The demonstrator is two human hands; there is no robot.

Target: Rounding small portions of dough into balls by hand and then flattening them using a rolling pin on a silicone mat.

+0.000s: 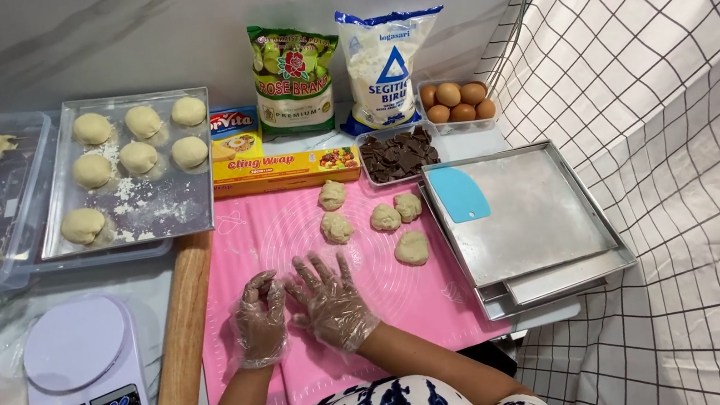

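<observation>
Resting on the pink mat (409,302), left hand (260,320) curled empty, right hand (331,302) spread flat.

Both hands, left (261,320) & right (330,302), in thin crinkly clear plastic gloves. Pink mat (409,302) looks smooth, matt silicone. Rolling pin (183,339) plain wood, trays (536,217) dull brushed metal, dough balls (385,218) soft n matt.

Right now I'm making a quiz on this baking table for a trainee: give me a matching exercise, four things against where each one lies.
Things:
1. blue scraper
2. rolling pin
3. eggs
4. chocolate pieces

Places:
A. in a clear tub beside the white flour bag
B. on the top metal tray
C. in a tub just above the pink mat
D. between the scale and the pink mat

Pairs: 1-B, 2-D, 3-A, 4-C
</observation>
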